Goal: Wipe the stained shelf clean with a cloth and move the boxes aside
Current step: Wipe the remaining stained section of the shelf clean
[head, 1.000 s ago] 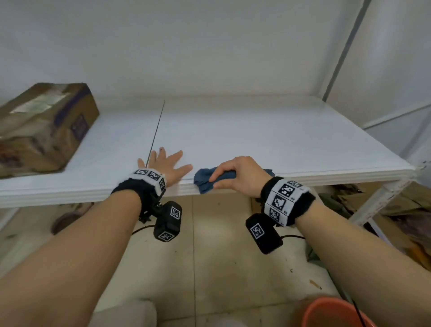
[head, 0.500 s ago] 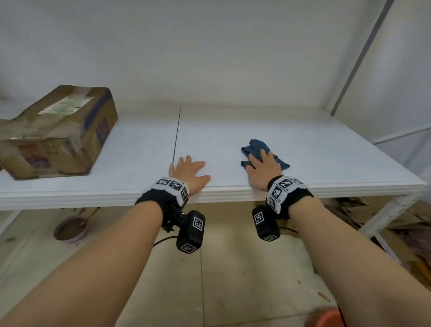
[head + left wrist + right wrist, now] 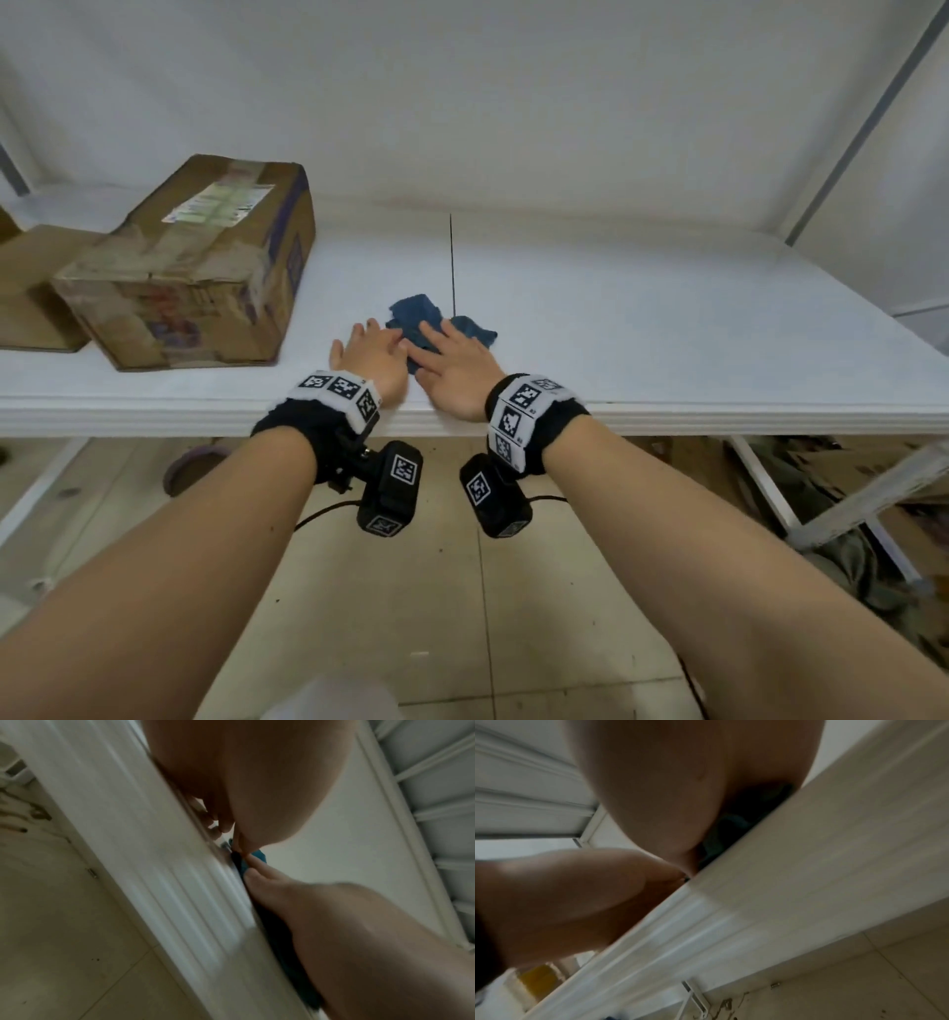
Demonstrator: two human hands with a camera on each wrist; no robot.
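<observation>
A blue cloth (image 3: 418, 321) lies on the white shelf (image 3: 642, 318) near its front edge, over the dark seam. My right hand (image 3: 452, 360) presses flat on the cloth with straight fingers. My left hand (image 3: 372, 352) rests flat on the shelf right beside it, its fingers touching the cloth's left edge. A worn cardboard box (image 3: 197, 267) stands on the shelf to the left of my hands, with a second box (image 3: 31, 288) behind it at the far left. In the left wrist view the cloth (image 3: 259, 856) shows as a sliver under the right hand's fingers (image 3: 267, 880).
The shelf's right half is bare white board up to a metal upright (image 3: 868, 118). Below the shelf are a tiled floor (image 3: 436, 591), a round dish (image 3: 192, 462) on the left and cardboard scraps (image 3: 832, 462) on the right.
My right hand has slid the cloth leftward along the shelf until it meets my left hand. The view has shifted right, bringing the boxes further into frame.
</observation>
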